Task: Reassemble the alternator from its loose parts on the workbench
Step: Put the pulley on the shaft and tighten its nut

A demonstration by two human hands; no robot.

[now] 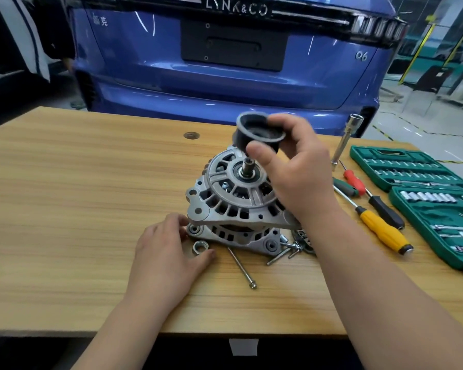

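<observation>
Background: rear of a blue car (225, 76) lettered LYNK&CO, close behind the bench; workshop floor with striped tape off to the right.
Surface: pale wood-grain workbench (64, 182), seen from above by the head camera.
Alternator (233, 204): near the bench centre, standing shaft-up; ribbed upper housing tilted on the lower housing, bare shaft (247, 168) rising from the bearing.
Right hand (297, 172): raised above and right of the shaft, forearm entering from lower right; thumb in front, fingers behind, curled round a dark pulley (254, 132) and pinching its rim.
Pulley: in the air just above the shaft, tilted, apart from it; blurred.
Left hand (169, 252): low on the bench, left of the alternator, palm down; fingers relaxed and nearly straight, gripping nothing, fingertips at the lower housing's left lug.
Nut (199, 247): on the bench between the left thumb and the lower housing.
Long bolt (242, 268): lying in front of the alternator, head toward the camera.
Loose bolts (289, 249): small heap at the alternator's right front, partly hidden by the right forearm.
Screwdrivers (380, 225): several, laid side by side right of the alternator.
Socket case (412, 169): green, open, at the bench's right edge.
</observation>
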